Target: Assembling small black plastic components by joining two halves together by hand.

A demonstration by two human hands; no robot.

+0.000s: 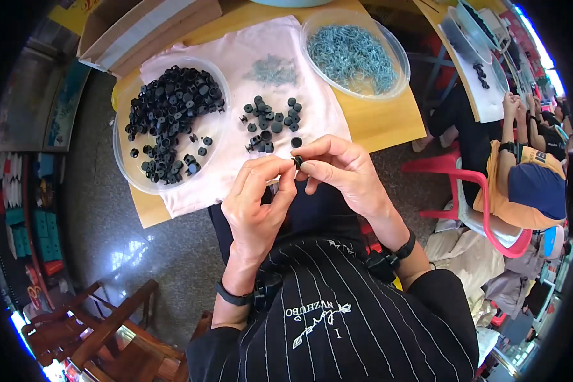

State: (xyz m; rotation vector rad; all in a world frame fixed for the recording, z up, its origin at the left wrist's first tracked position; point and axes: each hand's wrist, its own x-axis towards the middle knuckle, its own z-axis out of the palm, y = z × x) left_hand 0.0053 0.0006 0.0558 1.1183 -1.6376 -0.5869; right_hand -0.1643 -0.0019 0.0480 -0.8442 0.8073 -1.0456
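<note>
Close to the table's front edge, my left hand [258,200] and my right hand [340,172] meet at the fingertips. Both are closed in a pinch around a small black plastic part [298,162], which the fingers partly cover. Just beyond it, a black round cap [296,142] lies on the pale pink cloth [235,83]. A loose group of similar black parts [277,121] is spread farther back on the cloth. Some of these stand as short cylinders, others lie on their sides.
On the left, a clear round tray [122,159] holds a heap of black parts. Another clear tray [398,89], at the back right, contains many silvery metal pieces. Between them lies a small pile of translucent pieces [274,70]. A cardboard box [140,32] stands behind; a pink chair [484,204] and seated people are at right.
</note>
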